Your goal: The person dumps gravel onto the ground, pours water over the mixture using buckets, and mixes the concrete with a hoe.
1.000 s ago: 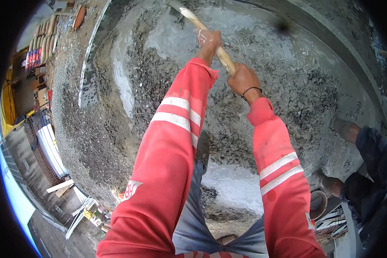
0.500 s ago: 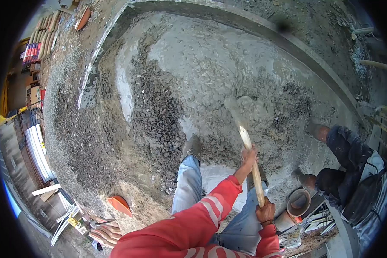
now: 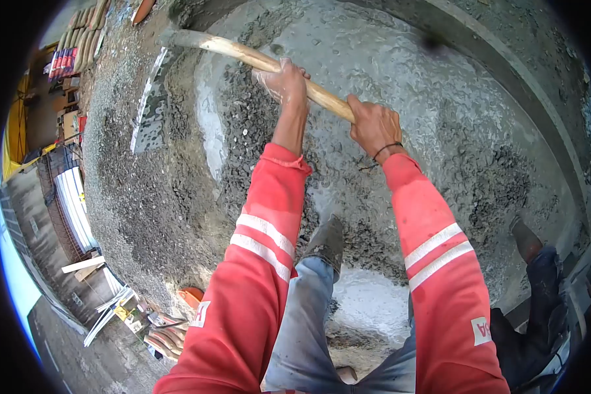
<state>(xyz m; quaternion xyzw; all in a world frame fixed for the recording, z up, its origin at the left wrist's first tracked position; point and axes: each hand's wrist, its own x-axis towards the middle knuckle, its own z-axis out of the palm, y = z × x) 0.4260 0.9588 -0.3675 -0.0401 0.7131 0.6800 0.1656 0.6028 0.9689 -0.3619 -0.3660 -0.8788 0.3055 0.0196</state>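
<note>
Both of my hands grip a pale wooden handle (image 3: 329, 101) that slants across the upper middle of the view. My left hand (image 3: 285, 82) is wrapped round its middle, and my right hand (image 3: 376, 127), with a dark band at the wrist, holds its lower right end. Toward the upper left the handle runs into a grey, mud-coated end (image 3: 180, 38); the tool's head is hard to make out there. Beneath my hands lies wet grey concrete mix (image 3: 368, 65), with darker gravel (image 3: 249, 141) to the left.
A low concrete edge (image 3: 525, 98) curves round the upper right. A co-worker's dark-clothed leg (image 3: 546, 282) and boot stand at the right. My boot (image 3: 326, 243) is in the mix. Stacked sacks (image 3: 79, 49) lie upper left, an orange object (image 3: 192, 295) lower left, white pipes (image 3: 75, 210) far left.
From near my legs, both hands have swung up and forward with the handle, whose far end now points upper left. The co-worker's legs appear lower and farther right.
</note>
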